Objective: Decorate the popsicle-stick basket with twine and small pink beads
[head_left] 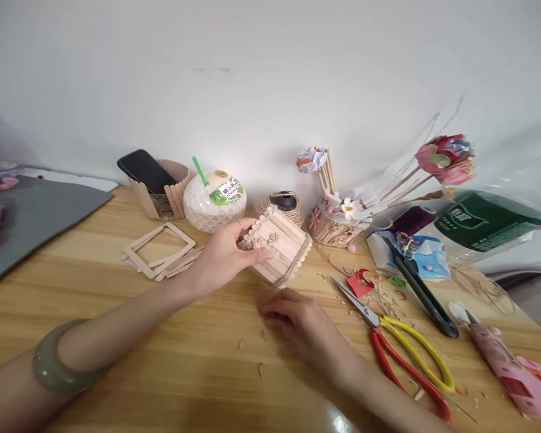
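Observation:
My left hand (234, 252) is closed on a small craft-stick box (282, 255), with the thumb on its front face. The box is tilted above the table; it has scalloped edges, twine along one side and a small shell-like ornament in the middle. Just below the box, my right hand (306, 331) is low over the tabletop with its fingers curled. Whatever may be between those fingers is hidden. Scissors (374, 319) with one yellow and one red handle lie to the right of that hand.
Behind stand a stick holder (178, 195) with a phone (146, 168), a white coconut (214, 207), a twine ball (288, 210) and a decorated flower box (338, 228). Stick frames (155, 270) lie left. At right are a black-handled cutter (426, 294), scraps and a green package (491, 222).

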`<state>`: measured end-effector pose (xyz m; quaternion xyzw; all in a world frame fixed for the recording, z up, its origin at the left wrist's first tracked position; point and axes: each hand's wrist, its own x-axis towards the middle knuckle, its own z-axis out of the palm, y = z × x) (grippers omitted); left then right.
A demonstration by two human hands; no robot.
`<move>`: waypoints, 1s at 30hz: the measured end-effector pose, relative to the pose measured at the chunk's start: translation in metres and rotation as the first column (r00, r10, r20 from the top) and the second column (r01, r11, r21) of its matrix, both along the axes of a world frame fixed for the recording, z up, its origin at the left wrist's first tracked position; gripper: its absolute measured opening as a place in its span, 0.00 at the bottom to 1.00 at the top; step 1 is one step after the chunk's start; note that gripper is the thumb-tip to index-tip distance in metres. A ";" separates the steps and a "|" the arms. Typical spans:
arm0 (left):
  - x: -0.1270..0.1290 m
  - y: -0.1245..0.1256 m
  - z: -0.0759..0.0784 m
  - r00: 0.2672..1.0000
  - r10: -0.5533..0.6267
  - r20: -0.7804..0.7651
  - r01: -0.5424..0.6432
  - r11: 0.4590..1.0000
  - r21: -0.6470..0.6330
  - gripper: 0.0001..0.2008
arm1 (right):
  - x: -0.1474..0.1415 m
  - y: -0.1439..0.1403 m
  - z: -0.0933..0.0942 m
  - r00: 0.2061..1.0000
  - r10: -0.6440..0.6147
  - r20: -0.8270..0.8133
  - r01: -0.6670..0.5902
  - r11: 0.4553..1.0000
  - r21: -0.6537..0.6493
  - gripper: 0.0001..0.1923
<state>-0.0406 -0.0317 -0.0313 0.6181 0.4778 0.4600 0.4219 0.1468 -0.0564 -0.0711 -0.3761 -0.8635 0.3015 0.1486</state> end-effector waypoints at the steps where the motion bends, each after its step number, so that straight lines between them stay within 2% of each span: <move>1: 0.000 0.001 0.000 1.000 -0.004 0.021 0.004 1.000 0.002 0.14 | 0.000 0.000 0.000 1.000 -0.016 -0.007 0.016 1.000 -0.016 0.10; 5: -0.001 0.002 0.000 0.999 -0.002 0.041 0.002 1.000 0.001 0.14 | 0.000 -0.002 -0.001 0.996 -0.092 0.018 0.093 0.994 -0.050 0.08; 8: -0.001 0.003 -0.001 0.999 0.001 0.038 0.000 1.000 -0.018 0.13 | 0.000 -0.004 -0.002 0.994 -0.098 0.038 0.101 0.993 -0.066 0.07; 13: -0.002 0.003 -0.002 0.997 -0.022 0.068 0.023 1.000 -0.020 0.13 | 0.002 -0.006 0.001 0.998 -0.059 0.037 0.060 0.998 -0.035 0.06; 16: -0.003 0.003 -0.001 0.999 -0.015 0.039 0.015 1.000 -0.022 0.12 | 0.010 -0.004 0.013 0.999 0.033 -0.022 -0.033 0.999 0.001 0.05; 19: -0.003 0.002 0.001 0.999 -0.039 -0.002 0.039 0.998 -0.040 0.11 | 0.022 0.000 0.031 0.983 0.068 -0.169 -0.048 0.992 0.119 0.05; 21: -0.002 0.000 0.005 0.994 -0.106 0.004 0.106 0.991 -0.076 0.12 | 0.030 0.005 0.042 0.962 0.029 -0.272 0.043 0.966 0.255 0.04; 23: 0.001 -0.004 0.009 0.981 -0.188 0.044 0.192 0.969 -0.153 0.16 | 0.035 0.008 0.049 0.947 0.004 -0.321 0.124 0.918 0.378 0.04; 26: 0.007 -0.012 0.015 0.964 -0.259 0.062 0.266 0.926 -0.268 0.20 | 0.040 0.010 0.052 0.955 0.024 -0.297 0.134 0.855 0.501 0.05; 30: 0.014 -0.020 0.019 0.955 -0.294 0.050 0.295 0.905 -0.305 0.21 | 0.041 0.006 0.053 0.977 0.090 -0.193 0.046 0.796 0.603 0.06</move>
